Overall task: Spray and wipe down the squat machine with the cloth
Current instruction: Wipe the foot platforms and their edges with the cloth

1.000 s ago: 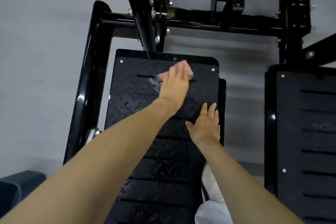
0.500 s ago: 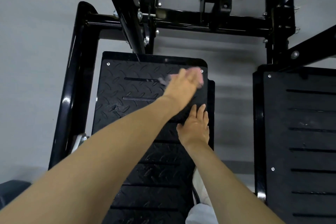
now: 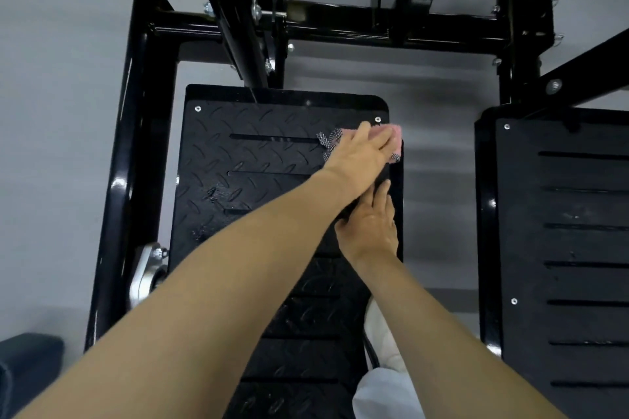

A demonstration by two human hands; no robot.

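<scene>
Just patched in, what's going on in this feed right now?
A person is wiping the black diamond-tread metal footplate of the squat machine. The left hand presses a pink cloth with a checked edge against the plate's far right corner, fingers straight. The right hand rests flat on the same plate, nearer the person, by its right edge. Some wet patches show on the plate's left part. Neither hand touches the second black slotted footplate to the right.

Smooth grey floor (image 3: 61, 112) spreads beneath everything I look down on. A dark blue-grey padded block (image 3: 27, 360) fills my lower-left corner; crumpled white fabric (image 3: 381, 395) shows at the bottom edge.
</scene>
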